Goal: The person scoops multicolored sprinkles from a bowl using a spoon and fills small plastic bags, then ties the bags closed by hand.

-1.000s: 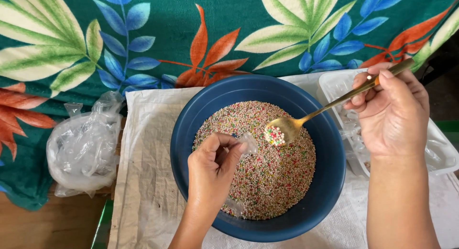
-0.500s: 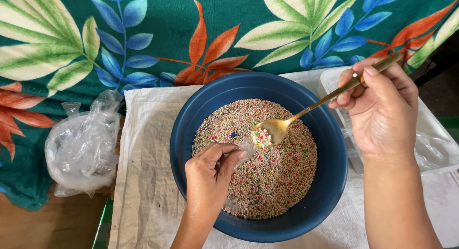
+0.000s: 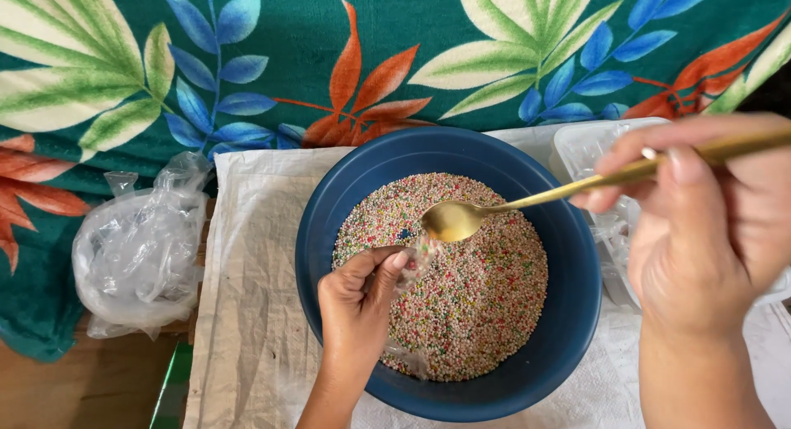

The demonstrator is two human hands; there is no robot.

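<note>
A dark blue bowl [image 3: 568, 314] holds a bed of tiny multicoloured beads [image 3: 478, 305]. My left hand [image 3: 358, 305] hovers over the bowl's left side, pinching the mouth of a small clear plastic bag [image 3: 416, 268] that hangs down over the beads. My right hand [image 3: 709, 231] is at the right, gripping the handle of a gold spoon [image 3: 453, 220]. The spoon's bowl sits just above the bag's mouth and looks empty.
A crumpled clear plastic bag [image 3: 136, 248] lies at the left on a leaf-patterned green cloth [image 3: 272, 50]. The bowl stands on a white woven sheet [image 3: 247, 314]. A clear plastic tray [image 3: 589, 149] sits behind my right hand.
The spoon, loaded with beads earlier, has moved left to the small bag's mouth and now appears empty. My right hand has come closer to the camera.
</note>
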